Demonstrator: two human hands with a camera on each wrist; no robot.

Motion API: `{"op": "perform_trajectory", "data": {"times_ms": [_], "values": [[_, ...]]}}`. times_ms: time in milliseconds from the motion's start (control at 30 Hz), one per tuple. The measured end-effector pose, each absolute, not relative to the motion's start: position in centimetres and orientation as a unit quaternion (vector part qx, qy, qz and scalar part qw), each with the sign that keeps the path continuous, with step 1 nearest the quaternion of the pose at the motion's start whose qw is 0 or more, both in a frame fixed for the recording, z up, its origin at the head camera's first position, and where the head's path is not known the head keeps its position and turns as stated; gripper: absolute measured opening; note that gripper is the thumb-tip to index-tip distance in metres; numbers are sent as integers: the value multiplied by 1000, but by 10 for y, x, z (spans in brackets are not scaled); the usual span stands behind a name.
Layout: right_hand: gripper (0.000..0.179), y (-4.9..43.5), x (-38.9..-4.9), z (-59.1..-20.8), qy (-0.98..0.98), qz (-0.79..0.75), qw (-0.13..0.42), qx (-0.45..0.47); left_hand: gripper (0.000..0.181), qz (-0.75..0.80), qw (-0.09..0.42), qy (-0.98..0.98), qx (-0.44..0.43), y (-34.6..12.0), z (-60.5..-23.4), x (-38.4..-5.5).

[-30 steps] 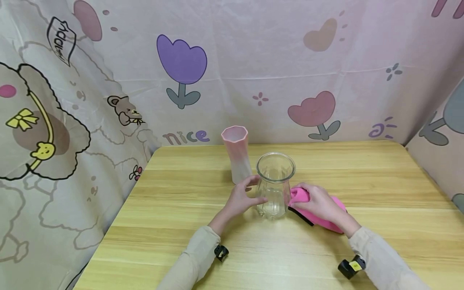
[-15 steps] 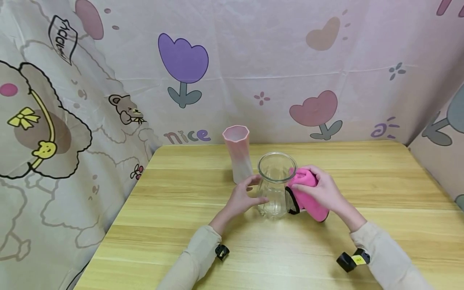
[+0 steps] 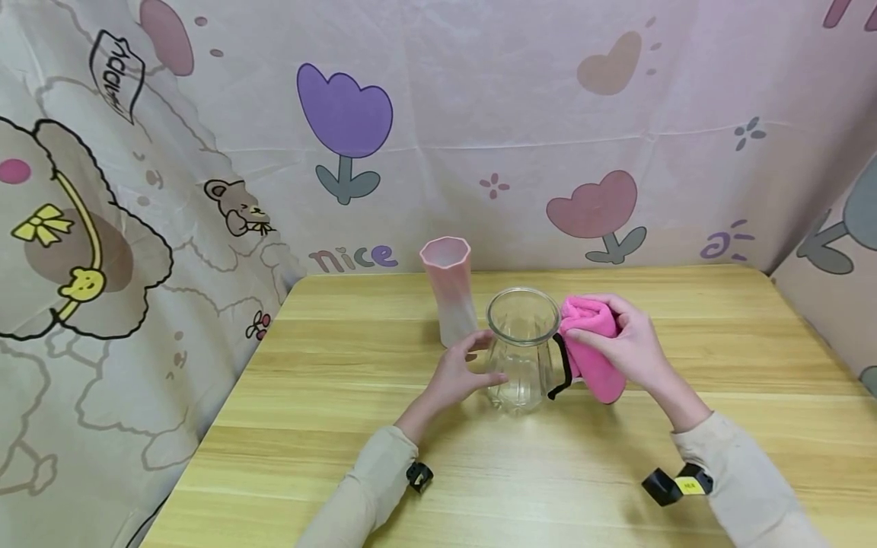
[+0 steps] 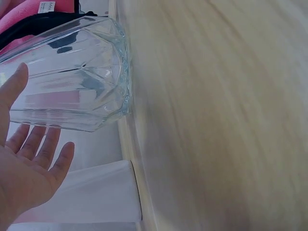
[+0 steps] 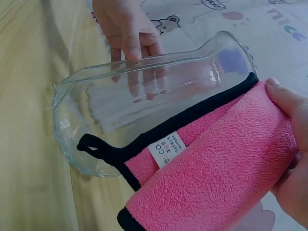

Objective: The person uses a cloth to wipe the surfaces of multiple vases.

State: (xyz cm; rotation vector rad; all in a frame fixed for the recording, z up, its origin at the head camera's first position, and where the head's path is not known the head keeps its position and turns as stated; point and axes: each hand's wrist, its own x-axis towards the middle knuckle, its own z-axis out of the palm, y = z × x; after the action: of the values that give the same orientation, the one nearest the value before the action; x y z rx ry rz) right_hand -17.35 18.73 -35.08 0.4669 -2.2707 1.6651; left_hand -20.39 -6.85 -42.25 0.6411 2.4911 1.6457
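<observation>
Pale wood-grain surface [image 3: 342,457] under all fingers | clear faceted glass vase [image 3: 526,367], upright between left hand's [image 3: 454,377] thumb and fingers | slim pink-to-white vase [image 3: 451,293], upright beyond left fingers | folded pink black-edged cloth [image 3: 597,364], pinched by right hand's [image 3: 639,344] fingers | left fingers spread, contact unclear

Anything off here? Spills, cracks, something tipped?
Nothing stands out. The glass vase and pink vase stand upright, with no spill or crack visible. The right hand grips a folded cloth. The glass's sideways look in the wrist views is likely just viewing angle.
</observation>
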Motion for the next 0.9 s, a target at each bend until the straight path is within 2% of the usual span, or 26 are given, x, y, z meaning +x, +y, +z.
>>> {"op": "perform_trajectory", "data": {"times_ms": [500, 700, 900], "values": [[41, 177, -177, -376, -843, 497, 124, 168, 74, 527, 49, 822, 209, -68, -421, -205], [37, 181, -179, -380, -856, 475, 89, 183, 74, 531, 53, 820, 207, -68, -419, -204], [40, 185, -180, -391, -879, 435, 52, 190, 73, 532, 49, 820, 208, -68, -419, -203]]}}
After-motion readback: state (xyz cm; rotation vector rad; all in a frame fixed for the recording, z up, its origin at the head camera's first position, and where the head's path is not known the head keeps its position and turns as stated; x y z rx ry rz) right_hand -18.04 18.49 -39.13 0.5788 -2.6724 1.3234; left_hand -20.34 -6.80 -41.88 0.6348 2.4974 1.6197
